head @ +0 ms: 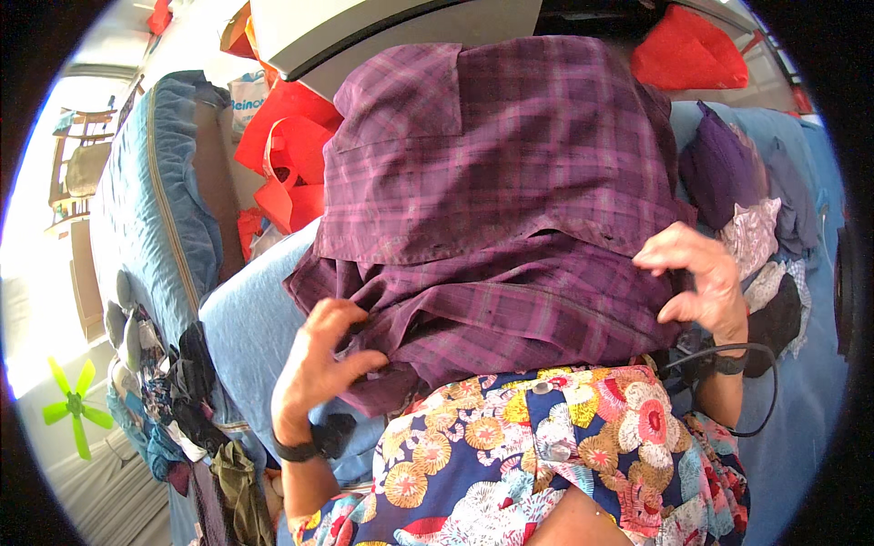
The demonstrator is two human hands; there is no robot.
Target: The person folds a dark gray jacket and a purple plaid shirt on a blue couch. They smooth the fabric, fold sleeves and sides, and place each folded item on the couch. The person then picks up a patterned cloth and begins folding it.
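A purple plaid shirt, partly folded over and rumpled at its near side, lies across my lap and the blue-covered seat before me. At its lower left edge is my left hand, fingers and thumb apart around a loose fold without plainly gripping it. My right hand hovers at the shirt's right edge, its fingers curved and parted, nothing between them. Both wrists wear dark bands.
Clothes are heaped on the blue cover at right. More garments hang over the left side. Red bags stand behind at left, and another red bag is at upper right. A dark cable loops by my right wrist.
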